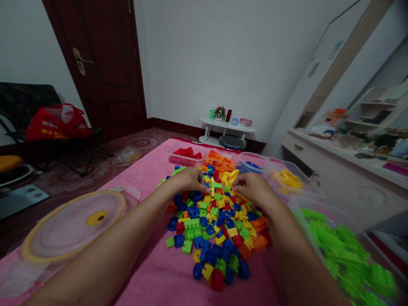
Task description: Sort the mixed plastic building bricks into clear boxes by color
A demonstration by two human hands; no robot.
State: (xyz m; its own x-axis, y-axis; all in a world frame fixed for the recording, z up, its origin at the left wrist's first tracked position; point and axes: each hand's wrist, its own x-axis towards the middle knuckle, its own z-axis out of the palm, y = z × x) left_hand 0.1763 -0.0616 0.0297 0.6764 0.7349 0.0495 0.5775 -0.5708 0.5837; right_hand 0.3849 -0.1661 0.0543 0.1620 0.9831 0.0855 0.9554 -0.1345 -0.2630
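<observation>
A heap of small plastic building blocks in blue, green, yellow, red and orange lies on a pink cloth. Both my forearms reach over it. My left hand rests on the far left of the heap, fingers curled and pinched on blocks there. My right hand sits on the far right of the heap, fingers bent down into the blocks. What each hand grips is too small to make out.
Clear tubs hold sorted blocks: red, orange, blue, yellow, and green at the near right. A round clear lid with a yellow rim lies left. A white desk stands right, a dark door behind.
</observation>
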